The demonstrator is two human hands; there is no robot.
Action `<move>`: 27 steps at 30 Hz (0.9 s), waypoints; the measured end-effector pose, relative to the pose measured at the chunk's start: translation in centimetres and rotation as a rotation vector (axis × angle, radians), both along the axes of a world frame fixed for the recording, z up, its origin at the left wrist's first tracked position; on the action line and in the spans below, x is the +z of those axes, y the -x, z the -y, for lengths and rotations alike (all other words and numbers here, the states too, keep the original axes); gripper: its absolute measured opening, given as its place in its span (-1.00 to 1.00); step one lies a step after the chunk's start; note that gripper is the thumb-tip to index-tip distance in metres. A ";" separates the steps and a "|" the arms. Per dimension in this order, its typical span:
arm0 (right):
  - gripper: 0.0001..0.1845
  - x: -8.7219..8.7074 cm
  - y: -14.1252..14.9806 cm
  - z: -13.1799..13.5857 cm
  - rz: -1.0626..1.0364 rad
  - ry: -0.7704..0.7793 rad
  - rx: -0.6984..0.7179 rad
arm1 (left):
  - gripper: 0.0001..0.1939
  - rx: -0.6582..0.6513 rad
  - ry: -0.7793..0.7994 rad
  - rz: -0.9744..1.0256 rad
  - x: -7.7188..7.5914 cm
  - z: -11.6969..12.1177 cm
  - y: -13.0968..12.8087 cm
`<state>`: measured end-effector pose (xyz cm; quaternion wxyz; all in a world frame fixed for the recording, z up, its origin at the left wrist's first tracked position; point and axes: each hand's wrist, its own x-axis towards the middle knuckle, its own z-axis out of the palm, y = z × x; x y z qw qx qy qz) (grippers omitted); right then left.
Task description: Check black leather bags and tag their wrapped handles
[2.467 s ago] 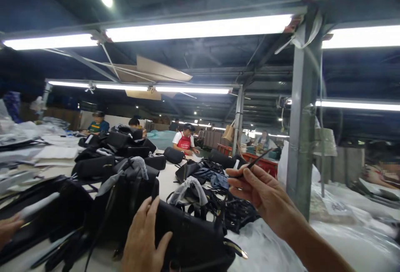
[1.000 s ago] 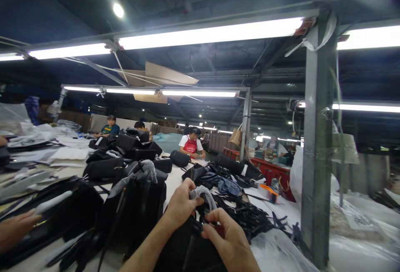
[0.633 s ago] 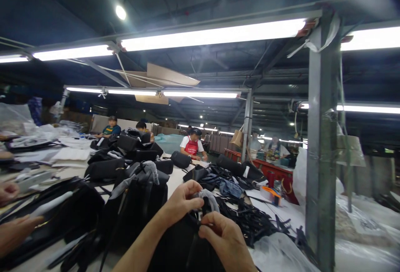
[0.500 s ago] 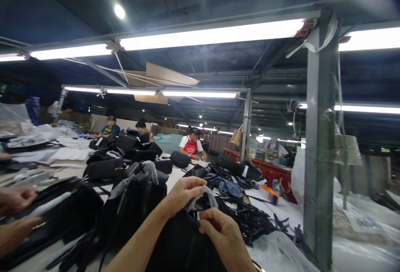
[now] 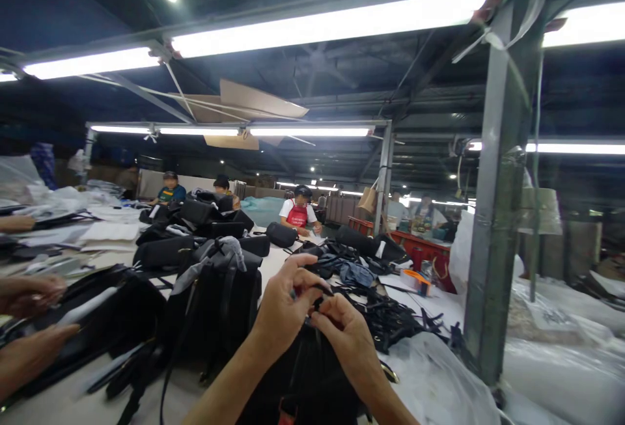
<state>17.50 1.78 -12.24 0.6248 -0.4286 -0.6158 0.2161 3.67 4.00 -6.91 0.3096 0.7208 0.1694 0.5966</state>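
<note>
The left hand [image 5: 286, 301] and right hand [image 5: 344, 332] are meeting at lower centre, their fingertips clamping a small dark strap end [image 5: 318, 302], too slim for anything but a fingertip pinch; its exact form is hard to tell. Below them, a black bag [image 5: 303, 379] is slumping softly on the white table [image 5: 58, 405]. At the left edge, a co-worker's hand [image 5: 32, 295] is hovering beside other black goods.

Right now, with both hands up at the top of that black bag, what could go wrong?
The small dark piece between the left hand and right hand could slip into the black bag or the tangled black straps, where it would be hard to spot. The loose plastic sheeting beside the bag might also snag on something.
</note>
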 end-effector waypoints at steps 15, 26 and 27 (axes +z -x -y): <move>-0.76 0.0 -0.4 0.6 -0.057 0.025 0.126 | -0.80 -0.001 0.389 0.112 -5.8 1.5 -0.1; -0.72 0.2 0.0 0.8 -0.077 0.033 0.152 | -0.70 -0.202 0.626 -0.066 -3.7 0.3 1.3; -0.70 0.2 0.0 0.8 -0.085 0.033 0.162 | -0.73 -0.205 0.629 -0.136 -3.4 0.2 1.4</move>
